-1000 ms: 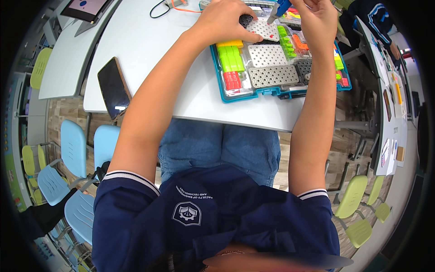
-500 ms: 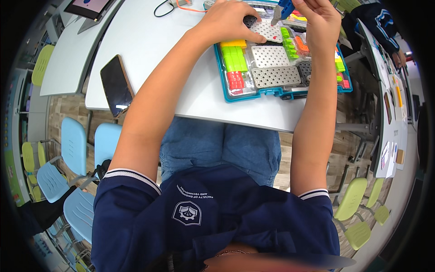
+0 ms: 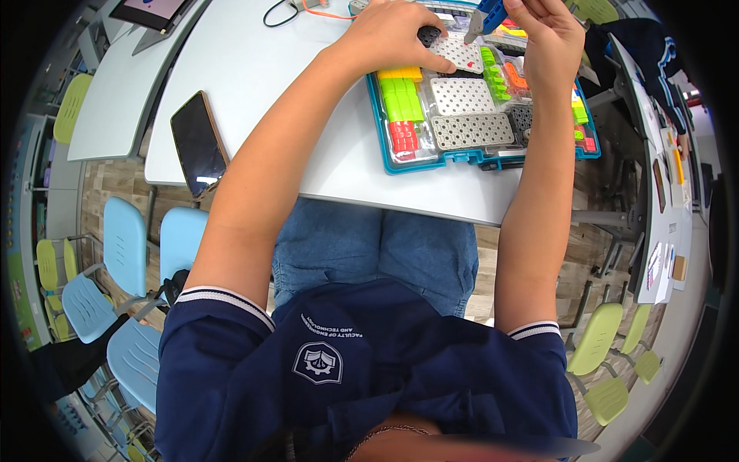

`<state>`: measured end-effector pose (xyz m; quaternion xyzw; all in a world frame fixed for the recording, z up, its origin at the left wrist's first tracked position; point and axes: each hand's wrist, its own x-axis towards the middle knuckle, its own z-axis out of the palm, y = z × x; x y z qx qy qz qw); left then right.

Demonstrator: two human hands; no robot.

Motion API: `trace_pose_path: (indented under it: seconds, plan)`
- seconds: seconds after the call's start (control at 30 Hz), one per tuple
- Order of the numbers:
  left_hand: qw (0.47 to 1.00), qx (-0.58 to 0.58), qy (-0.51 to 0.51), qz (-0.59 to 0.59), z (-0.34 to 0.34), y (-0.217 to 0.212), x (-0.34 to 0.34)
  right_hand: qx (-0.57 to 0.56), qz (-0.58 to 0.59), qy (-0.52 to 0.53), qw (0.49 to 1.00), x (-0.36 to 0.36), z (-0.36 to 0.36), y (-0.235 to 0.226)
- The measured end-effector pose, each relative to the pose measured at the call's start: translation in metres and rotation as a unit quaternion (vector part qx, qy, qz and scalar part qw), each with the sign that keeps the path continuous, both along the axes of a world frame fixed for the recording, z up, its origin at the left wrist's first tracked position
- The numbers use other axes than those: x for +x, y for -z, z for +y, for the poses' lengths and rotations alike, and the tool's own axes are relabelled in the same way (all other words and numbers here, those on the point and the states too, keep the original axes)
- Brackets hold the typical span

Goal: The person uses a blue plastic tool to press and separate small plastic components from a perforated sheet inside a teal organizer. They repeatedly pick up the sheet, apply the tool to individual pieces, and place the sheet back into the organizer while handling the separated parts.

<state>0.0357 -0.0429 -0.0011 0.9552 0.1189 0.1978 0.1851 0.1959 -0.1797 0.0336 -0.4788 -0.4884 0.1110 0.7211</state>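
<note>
Left hand (image 3: 394, 37), half-curled, holds perforated white plate (image 3: 462, 55); right hand (image 3: 553, 45) pinches blue tool (image 3: 493, 14). Blue chairs (image 3: 125, 246) stand near white table (image 3: 258, 85).

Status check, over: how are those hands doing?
Left hand on upper white perforated plate. Right hand gripping blue tool, grey tip near plate. Phone left of case.

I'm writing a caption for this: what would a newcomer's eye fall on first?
Probably the teal-edged case, crowded with brightly coloured parts, on the white table at upper centre. Over it, the right hand holds a blue tool above a white perforated plate that the left hand touches. Farther left lies a dark phone.
</note>
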Motion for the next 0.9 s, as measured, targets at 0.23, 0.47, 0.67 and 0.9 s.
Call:
trace_pose_path:
  seconds: [0.23, 0.47, 0.67, 0.9]
  plan:
    - [1.0, -0.001, -0.007, 0.0, -0.0019, -0.0022, 0.0001, 0.023, 0.008, 0.03, 0.999, -0.0003, 0.0027, 0.0037]
    - [1.0, -0.01, -0.008, 0.005, -0.0017, -0.0041, -0.0006, 0.009, -0.016, 0.004, 1.0, -0.0002, 0.0006, 0.0019]
    - [1.0, -0.007, -0.01, 0.01, -0.0025, -0.0046, 0.0002, 0.014, -0.008, 0.031, 0.999, -0.0035, 0.0041, 0.003]
    - [0.999, -0.024, -0.017, 0.015, -0.0032, -0.0066, -0.0002, 0.018, -0.012, 0.033, 0.999, -0.0063, 0.0022, 0.0017]
